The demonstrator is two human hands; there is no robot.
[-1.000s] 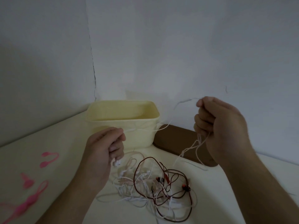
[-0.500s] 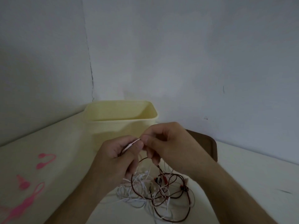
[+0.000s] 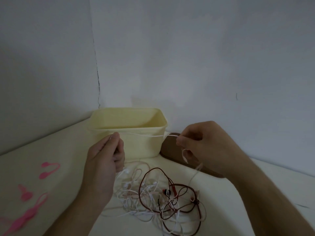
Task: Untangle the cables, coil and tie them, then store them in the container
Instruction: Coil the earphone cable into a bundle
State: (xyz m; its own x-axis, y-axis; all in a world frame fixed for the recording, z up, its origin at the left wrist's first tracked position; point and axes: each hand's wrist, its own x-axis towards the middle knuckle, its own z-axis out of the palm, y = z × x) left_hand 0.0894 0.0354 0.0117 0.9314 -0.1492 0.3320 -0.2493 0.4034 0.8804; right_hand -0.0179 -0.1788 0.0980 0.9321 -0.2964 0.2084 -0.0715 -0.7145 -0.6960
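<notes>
Before container (image 3: 141,143), white cable (image 3: 150,135) between hands

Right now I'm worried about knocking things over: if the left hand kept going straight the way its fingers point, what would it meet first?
Probably the container. The left hand, pinching the white cable, points up and away toward the container's front wall, right behind it. The gap is hard to judge from this view.

A pale cream table (image 3: 42,150) fills the near part of the scene and meets grey-white walls (image 3: 187,48) at the far side, which join in a corner marked by a thin dark crack (image 3: 97,77). To the right, a dark brown board-like object (image 3: 172,150) lies flat on the table near the far wall, partly hidden.
</notes>
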